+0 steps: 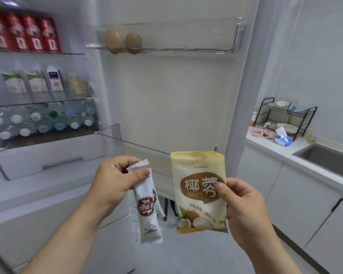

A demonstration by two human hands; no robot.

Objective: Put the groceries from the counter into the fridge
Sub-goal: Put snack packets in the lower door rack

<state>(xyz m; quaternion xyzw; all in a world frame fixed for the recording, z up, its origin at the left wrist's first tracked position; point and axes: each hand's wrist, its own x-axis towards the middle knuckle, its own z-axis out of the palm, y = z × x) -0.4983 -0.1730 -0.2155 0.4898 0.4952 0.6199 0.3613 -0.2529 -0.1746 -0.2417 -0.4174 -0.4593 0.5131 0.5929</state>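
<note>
White enamel fills the view: the fridge (99,86) stands wide open on the left, its shelves loaded with red cans (24,32), cartons (36,82) and bottles (44,119) lying on their sides. Its door (166,95) swings out dead ahead, inner face toward us. Off to the right runs the bench (265,144), carrying a black dish rack (285,117) with a sink (325,159) set in beside it.

On the door, the upper door shelf (186,49) carries two eggs (123,42) at its left end, and the lower door shelf (137,144) sits just above the hands.

Now the goods. The right grip (246,206) pinches the coconut packet (200,194) by its right edge, thumb across the front, holding it upright before the door. The left grip (115,178) has thumb and curled fingers clamped on the top seal of the white sachets (147,212), at least two, which hang downward one behind the other. Both lots are in the air and not yet in the fridge.

I read this as the placing step about to begin. The next move calls for picking a spot, likely a door shelf close ahead. Then it's lifting each item over the rim and letting go one at a time, keeping the limp sachets from slipping loose.
</note>
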